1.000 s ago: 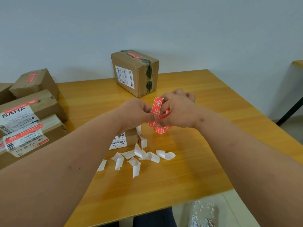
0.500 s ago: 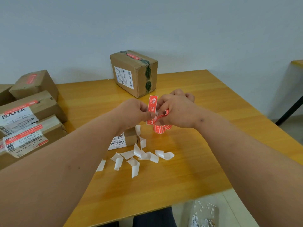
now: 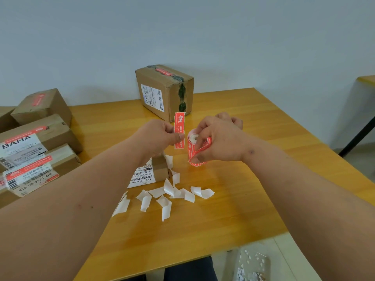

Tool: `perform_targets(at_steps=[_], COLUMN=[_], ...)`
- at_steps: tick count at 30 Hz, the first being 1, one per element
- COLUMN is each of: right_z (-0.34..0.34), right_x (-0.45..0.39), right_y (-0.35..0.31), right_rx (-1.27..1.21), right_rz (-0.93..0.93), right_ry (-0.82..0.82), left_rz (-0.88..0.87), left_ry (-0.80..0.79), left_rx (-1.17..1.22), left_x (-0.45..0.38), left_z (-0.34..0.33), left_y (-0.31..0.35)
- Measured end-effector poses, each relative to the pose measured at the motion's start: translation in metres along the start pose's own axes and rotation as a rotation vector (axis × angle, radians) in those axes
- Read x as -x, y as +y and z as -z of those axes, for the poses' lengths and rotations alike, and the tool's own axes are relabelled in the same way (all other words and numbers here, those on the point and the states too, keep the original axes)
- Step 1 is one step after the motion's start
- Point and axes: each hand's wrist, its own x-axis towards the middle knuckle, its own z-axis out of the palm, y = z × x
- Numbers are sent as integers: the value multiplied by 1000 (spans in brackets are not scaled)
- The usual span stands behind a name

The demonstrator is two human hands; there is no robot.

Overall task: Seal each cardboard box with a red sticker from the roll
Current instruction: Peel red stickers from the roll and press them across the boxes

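Note:
My left hand (image 3: 160, 136) pinches one red sticker (image 3: 179, 126) upright above the table, free of the roll. My right hand (image 3: 218, 139) grips the red sticker roll (image 3: 192, 151), fingers curled over its top and a loose red strip. Under my left wrist lies a small cardboard box (image 3: 151, 172) with a white label, partly hidden by the arm. A bigger cardboard box (image 3: 164, 91) with a red sticker on top stands at the back of the wooden table (image 3: 233, 199).
Several stickered boxes (image 3: 34, 142) are stacked at the left edge of the table. Curled white backing strips (image 3: 172, 194) litter the table in front of the small box. On the floor at lower right sits a clear bin (image 3: 252, 264) with paper scraps.
The hands have drawn apart. My left hand pulled the sticker off the roll and to the left; my right hand and the roll now sit apart from it.

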Motion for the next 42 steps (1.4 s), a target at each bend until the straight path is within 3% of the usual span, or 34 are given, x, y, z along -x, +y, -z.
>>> perform_targets(at_steps=[8,12,20,22,26,32,42], right_z=[15,13,13,12,10,6,-2], right_x=[-9,-12,-8,-10,-19,-25,-26], right_y=[-14,-27,-51,-57,-74,-97,-116], right_rx=[-187,-403,-554,-556,-482,-514,-548], right_rz=[-60,-50,0,-19,-54,-10,29], right_ry=[255,206,172,187,228,198,93], left_rz=[-6,-19,4,-24,-188,-197,-109], left_ry=[-114,-162,-250,-181,145,188,156], left_rx=[-5,-18,2,116,302,154,201], left_x=[15,23,35,37,38,43,49], left_z=[12,21,48,56,66,69,81], left_y=[4,2,-19,-26,-29,-34,-48])
